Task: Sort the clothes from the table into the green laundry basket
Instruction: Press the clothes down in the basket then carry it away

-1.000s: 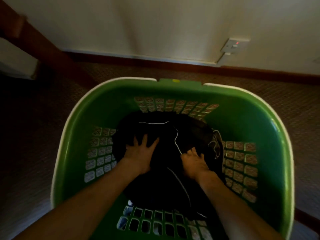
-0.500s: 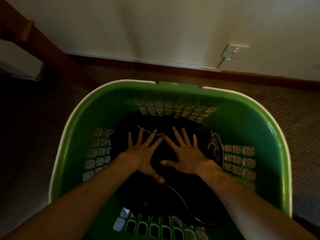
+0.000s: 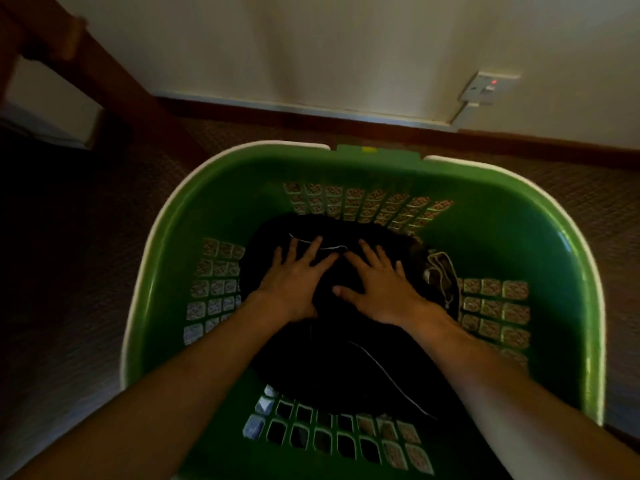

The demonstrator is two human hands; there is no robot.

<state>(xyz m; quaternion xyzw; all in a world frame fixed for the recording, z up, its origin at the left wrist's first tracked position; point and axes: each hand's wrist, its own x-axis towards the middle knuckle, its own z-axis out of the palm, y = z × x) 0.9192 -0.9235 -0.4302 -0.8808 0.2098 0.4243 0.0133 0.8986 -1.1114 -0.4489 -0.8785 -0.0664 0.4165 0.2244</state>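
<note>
Head view looks down into the green basket [image 3: 540, 237], which stands on patterned carpet [image 3: 86, 271] near a pale wall [image 3: 311, 46]. Dark clothes [image 3: 346, 358] lie heaped on the basket floor, filling its middle; a thin white cord [image 3: 325, 247] crosses the top of the heap, and a lighter strap or trim [image 3: 441, 271] shows at its right edge. Left hand [image 3: 294, 275] lies flat on the heap, fingers spread and straight, palm down, grasping nothing. Right hand [image 3: 377, 285] lies just beside it in the same manner, fingers splayed, thumb pointing toward the left hand, grip released. Both press on the upper, far part of the clothes; the rest of the heap lies beneath and behind the wrists, toward the near wall. A wall socket [image 3: 485, 88] with a red light sits above the skirting at upper right. Dark wooden furniture [image 3: 69, 46] stands at upper left.
</note>
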